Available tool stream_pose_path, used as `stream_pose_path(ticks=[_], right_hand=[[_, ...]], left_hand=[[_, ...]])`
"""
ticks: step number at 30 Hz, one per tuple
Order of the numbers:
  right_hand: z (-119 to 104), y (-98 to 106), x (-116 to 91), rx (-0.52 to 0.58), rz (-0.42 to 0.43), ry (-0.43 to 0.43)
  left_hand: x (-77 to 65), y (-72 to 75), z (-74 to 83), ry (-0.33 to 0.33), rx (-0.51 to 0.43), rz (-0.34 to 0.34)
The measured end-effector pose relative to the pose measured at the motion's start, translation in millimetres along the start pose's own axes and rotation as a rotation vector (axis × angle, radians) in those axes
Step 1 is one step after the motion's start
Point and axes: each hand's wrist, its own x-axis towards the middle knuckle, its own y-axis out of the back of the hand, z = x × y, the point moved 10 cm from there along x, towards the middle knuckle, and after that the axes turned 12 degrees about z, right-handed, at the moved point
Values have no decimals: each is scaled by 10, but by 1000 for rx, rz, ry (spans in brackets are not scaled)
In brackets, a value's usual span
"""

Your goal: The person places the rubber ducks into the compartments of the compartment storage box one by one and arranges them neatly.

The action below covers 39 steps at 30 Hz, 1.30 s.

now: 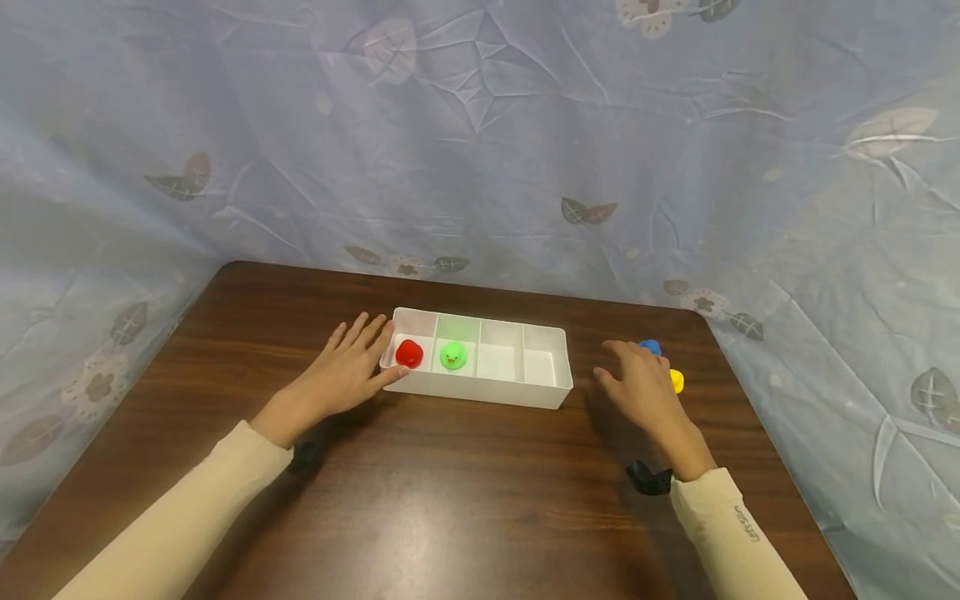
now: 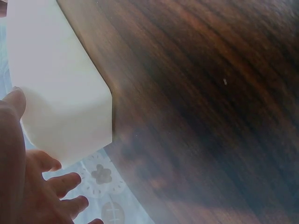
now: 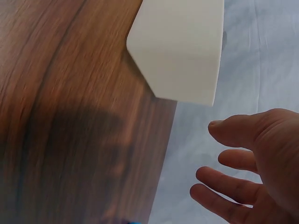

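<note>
A white four-compartment box (image 1: pixel 517 396) lies across the table. Its leftmost compartment holds a small red toy (image 1: pixel 409 353), and the one beside it a green toy duck (image 1: pixel 453 356). At the box's left end my left hand (image 1: pixel 337 379) spreads its fingers, with the thumb at the front rim; the left wrist view shows the thumb (image 2: pixel 16 100) against the box wall. My right hand (image 1: pixel 641 387) hovers right of the box, fingers loosely bent, holding nothing. Behind it, partly hidden, are a blue toy (image 1: pixel 651 346) and a yellow toy (image 1: pixel 677 382).
The dark wooden table (image 1: pixel 450 500) reaches back to a pale patterned curtain (image 1: pixel 480 167), which also hangs along both sides. Dark straps with devices sit under both wrists, such as the right wrist device (image 1: pixel 647 479).
</note>
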Motion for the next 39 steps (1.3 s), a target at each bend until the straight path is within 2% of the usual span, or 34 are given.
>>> stream_pose_path(ticks=[10,18,26,33,39], right_hand=[[237,82,-105,14,-12,-35],[504,204,-221,37,20,-72],[800,390,-225,-14,100,-121],[1083,330,-289,-42,54,-184],[1243,259,-309,-52,23,-207]], left_hand=[[-5,-4,6,0,8,3],[-50,-68,3,-6,15,19],[-46,-45,9,-10,23,40],[-61,-46,11,-13,27,38],[-48,-61,16,-14,18,34]])
